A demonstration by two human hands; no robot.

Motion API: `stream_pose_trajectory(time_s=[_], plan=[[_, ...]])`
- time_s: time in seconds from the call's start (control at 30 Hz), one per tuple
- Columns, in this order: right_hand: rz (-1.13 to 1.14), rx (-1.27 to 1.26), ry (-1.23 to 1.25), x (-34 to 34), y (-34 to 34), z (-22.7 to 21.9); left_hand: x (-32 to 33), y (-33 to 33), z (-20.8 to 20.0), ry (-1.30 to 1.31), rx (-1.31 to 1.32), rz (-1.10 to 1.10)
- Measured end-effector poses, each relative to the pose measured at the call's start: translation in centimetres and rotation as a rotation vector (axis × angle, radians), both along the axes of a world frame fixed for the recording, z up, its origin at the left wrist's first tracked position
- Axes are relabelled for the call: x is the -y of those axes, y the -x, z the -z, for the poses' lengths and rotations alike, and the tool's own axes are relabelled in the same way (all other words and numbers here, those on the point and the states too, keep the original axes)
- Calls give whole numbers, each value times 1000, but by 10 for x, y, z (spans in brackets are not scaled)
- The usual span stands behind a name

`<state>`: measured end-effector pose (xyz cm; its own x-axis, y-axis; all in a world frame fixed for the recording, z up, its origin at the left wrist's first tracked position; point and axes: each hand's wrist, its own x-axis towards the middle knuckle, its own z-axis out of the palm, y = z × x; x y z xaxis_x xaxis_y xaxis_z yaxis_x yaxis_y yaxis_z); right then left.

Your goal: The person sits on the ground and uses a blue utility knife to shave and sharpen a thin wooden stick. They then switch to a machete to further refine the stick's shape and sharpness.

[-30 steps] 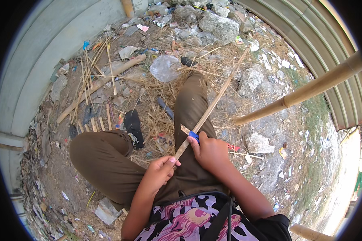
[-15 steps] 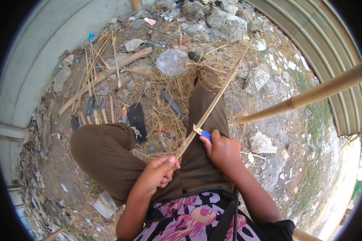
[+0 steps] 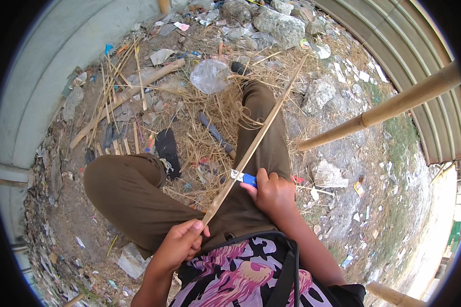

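Left hand (image 3: 178, 244), low in the frame just left of centre, closing its grip around the near end of a thin bamboo strip (image 3: 251, 148), thumb pressing on top. Right hand (image 3: 272, 192), just right of centre, gripping a small blue-handled knife (image 3: 243, 178), blade touching the strip at about its middle. Strip running diagonally from the left hand up and to the right across the lap, crossing over the right leg (image 3: 264, 123) and ending among dry straw near the top centre of the frame. Left knee (image 3: 123, 187) in olive trousers bending out toward centre left. Pink, white and black patterned shirt (image 3: 246, 279) with a dark strap filling the bottom centre.

Dry grass and thin shavings (image 3: 210, 128) lying between the legs, around a dark flat piece (image 3: 166, 148) and a dark bar-shaped tool (image 3: 215, 134), kind hard to tell. Crumpled clear plastic bag (image 3: 209, 75) sitting above, upper centre. Bundle of split bamboo strips (image 3: 115, 87) and a thicker pole (image 3: 128, 100) lying in the upper left, near the curved grey wall (image 3: 51, 71). Grey stones (image 3: 284, 25) sitting at the top and at centre right. Thick bamboo pole (image 3: 389, 107) slanting across the right side, in front of corrugated metal sheeting (image 3: 415, 56) along the upper right. Litter scattering over the bare ground (image 3: 343, 204).
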<state>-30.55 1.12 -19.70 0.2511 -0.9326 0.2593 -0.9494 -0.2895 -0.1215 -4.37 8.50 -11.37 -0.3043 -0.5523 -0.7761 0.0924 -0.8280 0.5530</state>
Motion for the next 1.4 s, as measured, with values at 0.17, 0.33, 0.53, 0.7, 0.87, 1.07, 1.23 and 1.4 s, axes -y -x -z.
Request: stream_pose_trajectory(time_s=[0.17,0.33,0.53,0.7,0.87,1.07,1.23,1.4], plan=[[105,12,104,3,1,15,-26,-14,-5,-68,20,-13],[81,30,105,2,-1,10,-66,-44,-33,-180,35,-63],[64,77,85,3,-8,6,-66,-58,-24,-137,20,-75],[8,335,-453,32,1,-29,-59,-48,-9,-39,62,-85],[-99,540,-866,70,22,-52,-41,-28,-6,15,159,-69],[-128,264,-439,43,-3,-32,6,22,3,495,559,63],[-119,163,-405,44,-2,-34,70,39,58,605,428,43],[-114,126,-384,49,6,-38,85,51,64,737,589,41]])
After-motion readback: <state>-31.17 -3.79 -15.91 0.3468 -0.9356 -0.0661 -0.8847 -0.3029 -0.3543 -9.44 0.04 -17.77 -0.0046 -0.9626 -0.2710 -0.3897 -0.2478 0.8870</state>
